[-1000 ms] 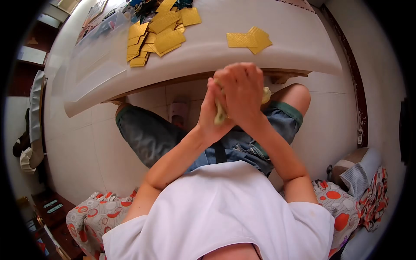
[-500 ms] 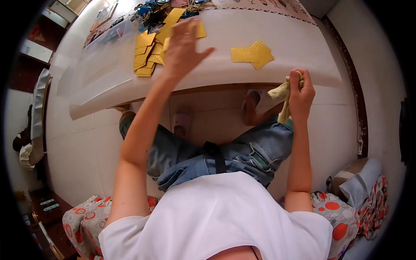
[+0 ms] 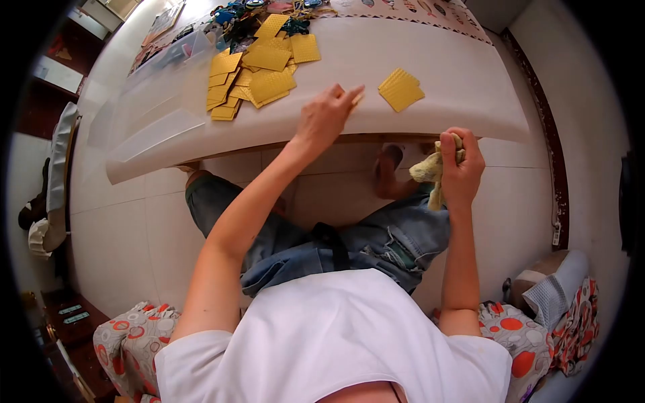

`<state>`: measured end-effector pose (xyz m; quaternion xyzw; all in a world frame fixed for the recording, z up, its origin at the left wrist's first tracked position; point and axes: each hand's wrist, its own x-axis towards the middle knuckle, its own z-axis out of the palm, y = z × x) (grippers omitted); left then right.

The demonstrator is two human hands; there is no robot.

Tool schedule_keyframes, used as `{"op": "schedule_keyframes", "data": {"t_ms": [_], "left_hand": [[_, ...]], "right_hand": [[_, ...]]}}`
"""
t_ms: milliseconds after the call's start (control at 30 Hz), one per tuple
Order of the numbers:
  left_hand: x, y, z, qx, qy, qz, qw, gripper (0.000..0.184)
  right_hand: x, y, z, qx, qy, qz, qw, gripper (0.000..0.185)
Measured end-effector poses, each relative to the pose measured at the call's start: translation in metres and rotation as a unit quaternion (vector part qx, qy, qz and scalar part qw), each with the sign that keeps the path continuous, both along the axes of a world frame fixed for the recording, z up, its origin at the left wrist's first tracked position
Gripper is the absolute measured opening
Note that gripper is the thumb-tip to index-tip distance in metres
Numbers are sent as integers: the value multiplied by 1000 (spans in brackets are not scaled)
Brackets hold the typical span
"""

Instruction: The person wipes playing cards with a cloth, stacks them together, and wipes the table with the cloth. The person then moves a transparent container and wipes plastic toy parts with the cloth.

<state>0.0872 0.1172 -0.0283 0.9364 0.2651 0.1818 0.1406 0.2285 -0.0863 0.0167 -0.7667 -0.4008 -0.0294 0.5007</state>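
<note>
My right hand (image 3: 461, 168) is closed around a crumpled pale yellow cloth (image 3: 427, 170), held just off the table's near edge. Over the white table, my left hand (image 3: 328, 115) has its fingers drawn together. A small pale bit shows at their tips, too blurred to name. Left of that hand lies a loose pile of gold textured cards (image 3: 271, 83), some overlapping in a stepped row. On its right, a few more gold cards (image 3: 402, 90) lie fanned on the tabletop, apart from both hands.
A clear plastic box (image 3: 161, 87) stands at the table's left. Behind the cards is a heap of dark and blue small items (image 3: 238, 20). A patterned pink mat (image 3: 430, 15) covers the far side. The table's near edge (image 3: 242, 149) runs above my knees.
My left hand has come from above the large card pile rightward and nearer to me, its fingers now closed. The smaller card group is arranged differently. My right hand with the cloth has lowered slightly.
</note>
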Motion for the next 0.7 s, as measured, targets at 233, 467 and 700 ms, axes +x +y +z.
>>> {"op": "schedule_keyframes", "data": {"t_ms": [233, 467, 700], "left_hand": [[-18, -32, 35, -768, -303, -164, 540, 58], [-28, -95, 41, -838, -383, -140, 363, 79], [-38, -118, 31, -797, -243, -90, 545, 59]], "right_hand": [[-50, 29, 18, 114, -4, 143, 983, 14], [-83, 71, 2, 47, -261, 93, 960, 15], [-30, 93, 0, -51, -67, 112, 990, 24]]}}
